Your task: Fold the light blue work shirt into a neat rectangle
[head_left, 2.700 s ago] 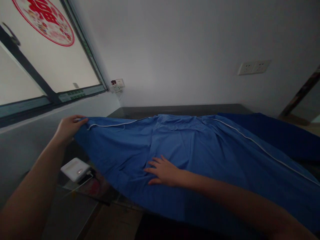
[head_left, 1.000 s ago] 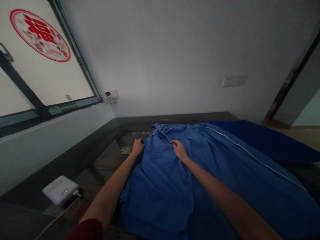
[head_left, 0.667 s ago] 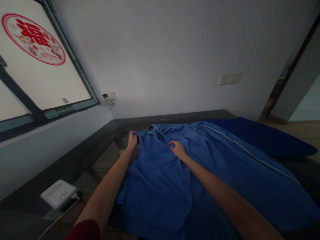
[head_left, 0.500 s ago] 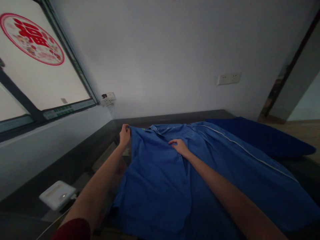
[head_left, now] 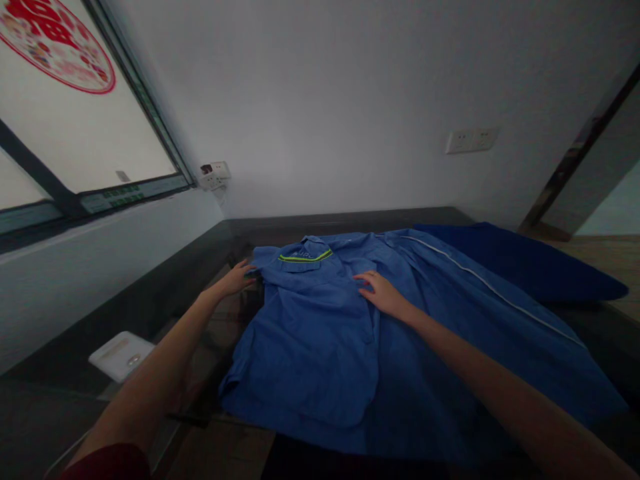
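A blue work jacket (head_left: 310,360) lies spread over the dark table, its left part folded over. A yellow-green striped band with small lettering (head_left: 305,257) shows near its top, and pale piping (head_left: 480,277) runs along the part at the right. At the jacket's upper left edge is my left hand (head_left: 233,280), fingers stretched out and at most lightly touching the cloth. My right hand (head_left: 384,293) rests on the middle of the jacket by the front edge, fingers loosely bent and apart, with no cloth visibly gripped.
A darker blue flat piece (head_left: 520,260) lies behind the jacket at the right. The dark glossy table (head_left: 200,260) meets the wall. A white device (head_left: 120,355) sits at the left near my forearm. Wall sockets (head_left: 471,140) and a window frame (head_left: 135,190) are beyond.
My left hand has let go of the jacket's raised corner and moved slightly down and left. The cloth there now lies flatter, showing the striped band. My right hand shifted slightly right.
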